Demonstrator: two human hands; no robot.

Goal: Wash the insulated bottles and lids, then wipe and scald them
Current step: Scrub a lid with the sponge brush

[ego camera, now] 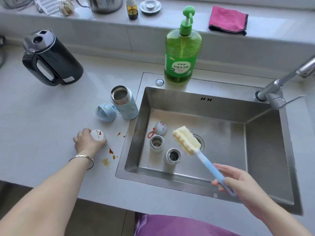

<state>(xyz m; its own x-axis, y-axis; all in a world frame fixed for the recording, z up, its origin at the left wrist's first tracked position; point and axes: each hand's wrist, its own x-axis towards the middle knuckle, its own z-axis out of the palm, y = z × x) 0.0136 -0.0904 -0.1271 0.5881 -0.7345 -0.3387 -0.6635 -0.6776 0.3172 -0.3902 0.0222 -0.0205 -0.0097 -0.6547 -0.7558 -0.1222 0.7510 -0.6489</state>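
Likely for scrubbing, left hand (86,144) grips white domed lid (98,135) nine o'clock of steel sink (213,93); right hand (238,182) holds blue-handled yellow sponge brush (186,141).

We see a brushed-steel sink (265,150), dully reflective, in a matt, smooth counter (51,130). At its eleven o'clock the soap (182,53) is glossy translucent plastic; at twelve, the cloth (228,19) is nappy. The brush (186,141) has a porous foam head, smooth plastic handle. At ten, the bottle (127,109) is steel-lined.
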